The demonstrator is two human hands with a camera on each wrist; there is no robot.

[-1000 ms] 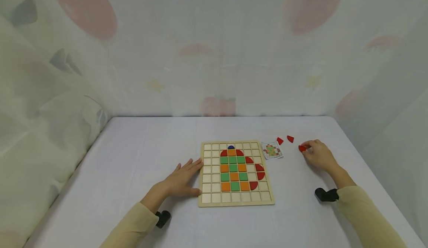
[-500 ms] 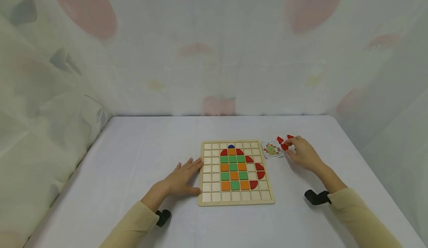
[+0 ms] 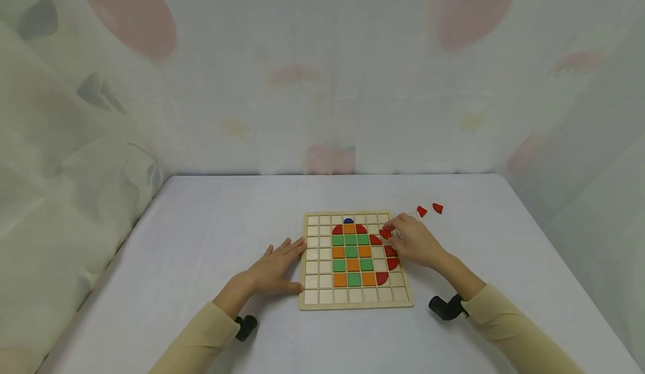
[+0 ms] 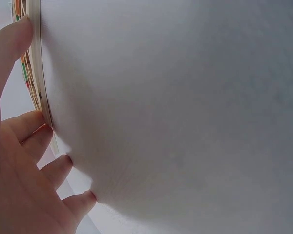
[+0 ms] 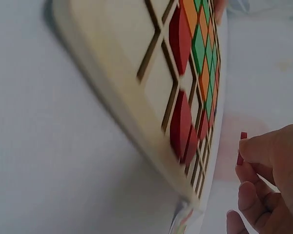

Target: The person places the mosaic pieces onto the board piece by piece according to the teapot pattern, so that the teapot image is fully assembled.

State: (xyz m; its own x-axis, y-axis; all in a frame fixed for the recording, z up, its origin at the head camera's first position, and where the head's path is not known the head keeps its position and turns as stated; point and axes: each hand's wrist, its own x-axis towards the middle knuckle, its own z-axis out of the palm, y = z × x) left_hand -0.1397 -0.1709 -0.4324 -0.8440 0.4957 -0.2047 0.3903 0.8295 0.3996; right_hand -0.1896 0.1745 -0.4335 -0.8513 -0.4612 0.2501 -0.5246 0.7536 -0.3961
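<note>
A square wooden grid board [image 3: 356, 307] lies on the table, with green, orange, red and blue pieces set in its cells. My left hand [image 3: 272, 276] rests at the board's left edge, fingers spread and thumb touching the rim. Between the thumb and fingertips of my right hand [image 3: 415, 243] is a red quarter-circle tile [image 3: 385, 233], held over the board's upper right cells. The right wrist view shows this tile [image 5: 242, 148] edge-on in the pinch, apart from the board. Below it, several red tiles [image 3: 391, 263] curve down the board's right side.
Two loose red tiles, one nearer [image 3: 421, 211] and one farther right [image 3: 438, 208], lie beyond the right hand. A pattern card [image 3: 414, 216] beside the board is mostly covered by that hand. A white cloth covers the table [image 3: 227, 211], and patterned curtains hang around it.
My right hand has carried the red quarter-circle tile leftward from the right of the table, past the card, to above the board. The left hand has stayed at the board's edge.
</note>
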